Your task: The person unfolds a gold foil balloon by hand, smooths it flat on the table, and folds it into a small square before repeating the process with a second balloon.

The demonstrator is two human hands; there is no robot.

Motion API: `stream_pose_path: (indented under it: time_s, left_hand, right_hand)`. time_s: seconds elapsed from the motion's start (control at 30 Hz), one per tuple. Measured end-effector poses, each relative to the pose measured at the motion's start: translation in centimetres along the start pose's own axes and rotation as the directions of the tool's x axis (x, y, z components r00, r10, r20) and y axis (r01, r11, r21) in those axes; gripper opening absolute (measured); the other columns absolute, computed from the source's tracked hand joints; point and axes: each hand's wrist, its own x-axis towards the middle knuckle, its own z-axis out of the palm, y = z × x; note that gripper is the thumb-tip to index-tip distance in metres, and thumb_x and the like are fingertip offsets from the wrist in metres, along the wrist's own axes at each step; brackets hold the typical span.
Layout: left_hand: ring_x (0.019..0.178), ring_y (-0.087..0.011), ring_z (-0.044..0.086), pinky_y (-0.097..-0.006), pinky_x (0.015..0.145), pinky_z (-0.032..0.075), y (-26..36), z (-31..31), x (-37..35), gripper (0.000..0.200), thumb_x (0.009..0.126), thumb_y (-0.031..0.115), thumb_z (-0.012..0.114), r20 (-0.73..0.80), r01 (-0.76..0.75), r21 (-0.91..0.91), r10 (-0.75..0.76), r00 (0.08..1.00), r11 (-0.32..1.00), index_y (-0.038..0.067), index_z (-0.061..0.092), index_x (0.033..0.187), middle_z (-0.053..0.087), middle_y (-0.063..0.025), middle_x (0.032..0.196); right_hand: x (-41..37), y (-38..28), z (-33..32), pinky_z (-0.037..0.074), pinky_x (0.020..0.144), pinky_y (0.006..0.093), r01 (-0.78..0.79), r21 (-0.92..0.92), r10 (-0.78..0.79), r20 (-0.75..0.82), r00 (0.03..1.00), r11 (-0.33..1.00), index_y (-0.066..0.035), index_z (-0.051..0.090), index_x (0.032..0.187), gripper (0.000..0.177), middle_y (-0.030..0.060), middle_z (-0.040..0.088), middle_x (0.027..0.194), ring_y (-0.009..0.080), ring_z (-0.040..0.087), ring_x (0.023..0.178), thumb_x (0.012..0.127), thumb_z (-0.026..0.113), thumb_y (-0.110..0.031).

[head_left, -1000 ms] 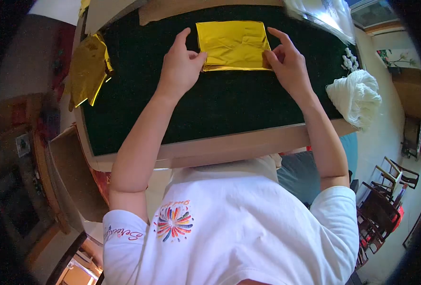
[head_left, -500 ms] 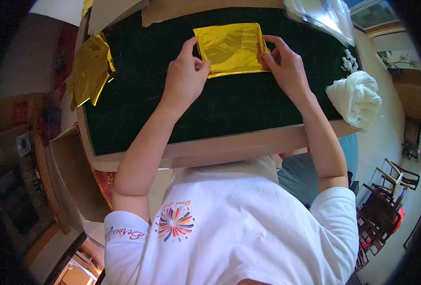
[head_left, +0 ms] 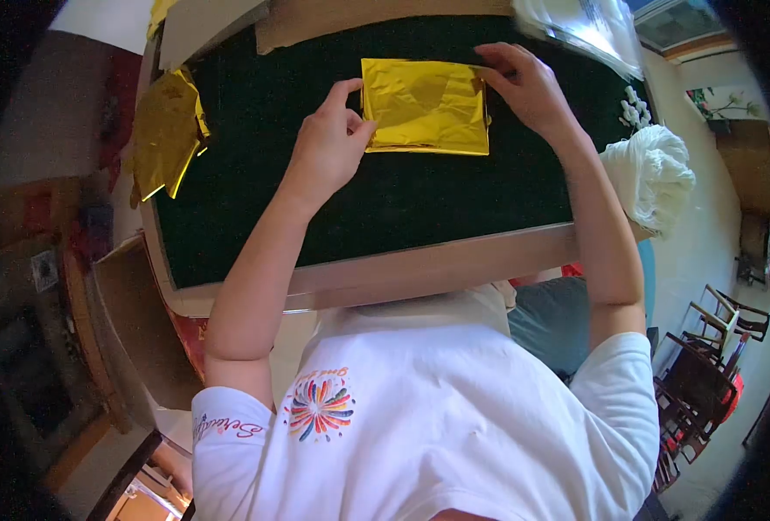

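Observation:
A rectangular gold foil packet [head_left: 426, 108] lies flat on the dark green table surface [head_left: 454, 195]. My left hand [head_left: 333, 135] is at its left edge, thumb and index finger apart, with the fingertips at the foil's side. My right hand [head_left: 528, 87] is at the upper right corner, its fingers spread and the thumb close to the foil's edge. Neither hand grips the packet. More gold foil [head_left: 166, 130], crumpled and loose, hangs over the table's left edge.
Cardboard [head_left: 341, 21] lies along the far edge, beside clear plastic bags [head_left: 580, 30] at the far right. A bundle of white yarn [head_left: 652, 174] sits on the right edge, near small white pieces [head_left: 635, 108]. Stacked chairs [head_left: 702, 373] stand at the right.
The packet lies slightly lower in view and is turned a little. My right hand has moved up and right, its fingers coming off the packet's right edge. My left hand has shifted slightly down.

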Motion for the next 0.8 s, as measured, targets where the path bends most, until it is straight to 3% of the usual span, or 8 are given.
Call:
stream_pose_path:
  time_s: [0.23,0.3,0.33,0.4,0.43,0.5,0.67,0.8]
  left_hand:
    - [0.082,-0.0194,0.066,-0.0326,0.074,0.054,0.9,0.0,-2.2,0.049,0.089,0.013,0.062,-0.057,-0.016,0.124,0.023,0.998,0.992,0.004,0.042,0.132,0.066,-0.0125,0.091]
    - [0.079,-0.0192,0.066,-0.0307,0.068,0.054,0.2,0.4,-3.2,0.038,0.09,0.015,0.061,-0.234,-0.099,0.352,0.19,0.954,0.931,0.004,0.046,0.123,0.066,-0.0131,0.092]
    - [0.079,-0.0192,0.066,-0.0307,0.068,0.054,0.3,0.0,-3.9,0.038,0.09,0.015,0.061,-0.231,-0.099,0.354,0.19,0.954,0.93,0.004,0.046,0.123,0.066,-0.0131,0.092]
    - [0.077,-0.0195,0.067,-0.0291,0.061,0.054,1.0,-1.1,-5.2,0.029,0.091,0.017,0.06,0.025,0.237,-0.072,-0.236,0.972,0.969,0.003,0.046,0.112,0.067,-0.0145,0.093]
    - [0.077,-0.0195,0.067,-0.0291,0.061,0.054,0.3,-1.2,-5.5,0.029,0.091,0.017,0.06,0.025,0.238,-0.073,-0.237,0.971,0.968,0.003,0.046,0.112,0.067,-0.0145,0.093]
    - [0.077,-0.019,0.067,-0.0278,0.058,0.054,-1.5,-1.0,-6.0,0.026,0.091,0.017,0.061,0.155,0.305,-0.484,-0.262,0.953,0.821,0.002,0.046,0.107,0.067,-0.0162,0.094]
    - [0.083,-0.0186,0.067,-0.0279,0.064,0.056,-2.4,-1.0,-3.7,0.031,0.088,0.014,0.064,0.015,0.127,-0.543,-0.142,0.99,0.83,0.0,0.045,0.11,0.066,-0.0172,0.097]
    - [0.094,-0.0218,0.065,-0.0325,0.074,0.056,-0.7,-1.3,-0.1,0.044,0.083,0.014,0.069,-0.05,0.063,-0.343,-0.085,0.995,0.937,0.0,0.046,0.119,0.064,-0.016,0.104]
  right_hand:
    - [2.1,-1.5,0.5,0.054,0.08,0.0286,-0.023,-0.033,0.027,0.132,0.991,0.999,-0.006,0.059,0.118,0.029,0.0109,0.064,0.098,0.0179,0.065,0.086,0.091,0.061,-0.017]
    - [2.1,-2.3,0.2,0.054,0.077,0.0279,-0.061,-0.012,0.062,0.206,0.977,0.998,-0.004,0.06,0.115,0.025,0.0109,0.065,0.094,0.0172,0.065,0.081,0.092,0.06,-0.015]
    - [2.0,-2.6,0.0,0.054,0.077,0.0279,-0.063,-0.011,0.064,0.206,0.977,0.998,-0.004,0.06,0.115,0.025,0.0109,0.065,0.094,0.0172,0.065,0.081,0.092,0.06,-0.015]
    - [1.8,-3.1,-0.4,0.055,0.075,0.0276,-0.103,-0.08,0.123,0.299,0.946,0.991,-0.003,0.062,0.109,0.021,0.0104,0.065,0.093,0.0169,0.065,0.081,0.092,0.058,-0.014]
    - [1.5,-3.4,-0.8,0.055,0.075,0.0276,-0.102,-0.08,0.122,0.3,0.946,0.992,-0.003,0.062,0.109,0.021,0.0104,0.065,0.093,0.0169,0.065,0.081,0.092,0.058,-0.014]
    - [0.3,-3.8,-1.8,0.054,0.074,0.028,-0.172,-0.03,0.169,0.406,0.898,0.985,-0.003,0.062,0.106,0.018,0.0099,0.066,0.09,0.017,0.065,0.08,0.092,0.058,-0.014]
    - [-3.8,-5.5,-2.6,0.05,0.066,0.0266,-0.232,0.049,0.184,0.459,0.869,0.972,-0.001,0.064,0.098,0.016,0.0085,0.066,0.08,0.0147,0.063,0.073,0.089,0.061,-0.015]
    - [-6.5,-7.6,-1.9,0.049,0.062,0.0295,-0.24,0.093,0.153,0.543,0.825,0.966,0.0,0.064,0.097,0.017,0.0113,0.066,0.078,0.0172,0.063,0.069,0.086,0.064,-0.013]
